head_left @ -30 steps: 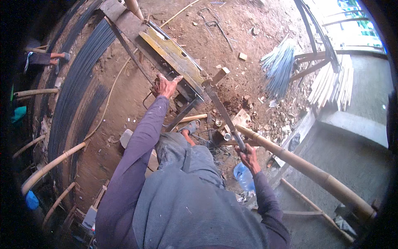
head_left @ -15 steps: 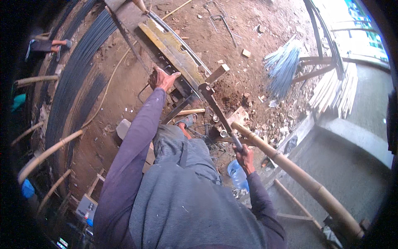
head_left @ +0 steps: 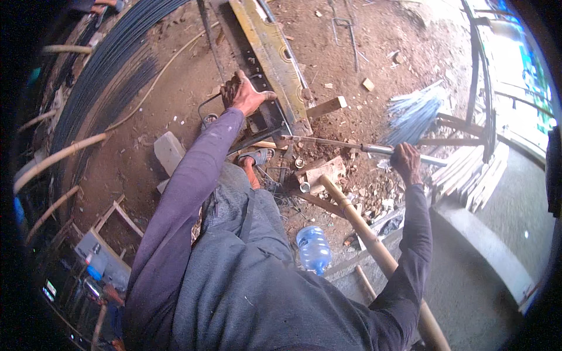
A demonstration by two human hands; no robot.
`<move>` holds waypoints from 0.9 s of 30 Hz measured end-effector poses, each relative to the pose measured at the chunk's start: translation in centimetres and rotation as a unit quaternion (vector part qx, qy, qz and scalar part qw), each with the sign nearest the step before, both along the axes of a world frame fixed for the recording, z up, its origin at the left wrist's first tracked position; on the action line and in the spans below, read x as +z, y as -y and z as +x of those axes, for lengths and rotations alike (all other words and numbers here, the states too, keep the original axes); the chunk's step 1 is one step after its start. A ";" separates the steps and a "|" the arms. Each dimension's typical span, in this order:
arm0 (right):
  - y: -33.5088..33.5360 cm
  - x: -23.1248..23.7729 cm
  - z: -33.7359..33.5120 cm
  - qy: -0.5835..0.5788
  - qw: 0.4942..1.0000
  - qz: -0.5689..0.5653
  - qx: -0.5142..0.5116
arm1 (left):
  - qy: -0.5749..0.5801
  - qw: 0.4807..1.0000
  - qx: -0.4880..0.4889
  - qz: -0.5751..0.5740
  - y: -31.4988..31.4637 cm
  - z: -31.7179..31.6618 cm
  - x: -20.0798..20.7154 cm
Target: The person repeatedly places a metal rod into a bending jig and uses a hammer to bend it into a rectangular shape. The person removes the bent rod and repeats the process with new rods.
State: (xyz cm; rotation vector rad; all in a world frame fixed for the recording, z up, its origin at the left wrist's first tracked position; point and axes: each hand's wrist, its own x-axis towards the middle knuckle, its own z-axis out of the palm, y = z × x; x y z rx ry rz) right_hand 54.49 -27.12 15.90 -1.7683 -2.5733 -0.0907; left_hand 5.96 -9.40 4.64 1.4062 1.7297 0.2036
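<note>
Left hand: my left hand (head_left: 249,98) is at the dark tabletop (head_left: 241,41), thumb stretched out toward the yellow metal plate (head_left: 263,47), fingers bent; I cannot tell whether they close on anything.
Right hand: my right hand (head_left: 405,162) is wrapped tightly around the long metal bar (head_left: 377,150), with a short length showing beyond my fist.
Bar: it runs nearly level from my right fist leftward to the near end of the tabletop; I cannot tell whether it is fixed there.
Wood block: the wood block (head_left: 326,107) juts rightward beside the plate's near end.
Ground: my sandalled foot (head_left: 257,157) is just below the tabletop's near end; the blue plastic jug (head_left: 313,248) lies left of the bamboo pole (head_left: 369,234).
</note>
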 end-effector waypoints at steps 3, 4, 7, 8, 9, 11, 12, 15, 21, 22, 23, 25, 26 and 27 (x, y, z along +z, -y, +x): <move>-2.8 -0.9 0.8 -0.005 1.000 -0.013 0.027 | -0.061 0.998 -0.019 0.001 -0.1 0.2 1.1; -3.4 -1.3 1.1 -0.012 0.999 -0.016 0.036 | -0.080 0.996 -0.028 -0.003 -0.1 0.4 1.4; -5.1 -2.8 1.8 -0.041 0.997 -0.014 0.070 | -0.107 0.994 -0.035 0.016 -0.1 0.6 2.4; -5.5 -3.3 2.1 -0.047 0.996 -0.007 0.077 | -0.106 0.994 -0.039 0.009 -0.2 0.7 2.6; -5.9 -3.9 2.3 -0.053 0.996 -0.009 0.075 | -0.106 0.993 -0.042 0.002 -0.2 0.7 2.8; -6.4 -4.9 2.6 -0.036 0.998 -0.027 0.048 | -0.076 0.996 -0.026 -0.029 -0.3 0.7 2.8; -6.5 -5.5 2.7 -0.035 0.999 -0.028 0.030 | -0.059 0.997 -0.021 -0.045 -0.3 0.6 2.8; -5.8 -6.9 2.6 -0.016 1.000 -0.015 -0.006 | -0.044 0.998 -0.024 -0.041 -0.5 0.6 2.7; -1.0 -8.9 1.5 -0.004 0.997 -0.008 -0.073 | -0.051 0.996 -0.021 -0.067 -0.8 0.8 3.1; -0.3 -9.2 1.3 -0.023 0.997 0.003 -0.072 | -0.042 0.997 -0.017 -0.063 -0.8 0.9 3.2; 0.2 -9.5 1.3 -0.022 0.997 0.008 -0.071 | -0.036 0.997 -0.014 -0.064 -0.8 0.9 3.1; 0.8 -10.0 1.7 -0.042 0.997 0.014 -0.062 | -0.091 0.995 -0.030 -0.039 -0.7 1.0 3.0; 0.6 -10.0 2.2 -0.016 0.990 -0.081 -0.114 | -0.112 0.993 -0.036 -0.019 -0.7 1.1 2.8; 0.5 -9.9 2.5 -0.004 0.989 -0.089 -0.115 | -0.128 0.991 -0.044 0.004 -0.6 1.1 2.7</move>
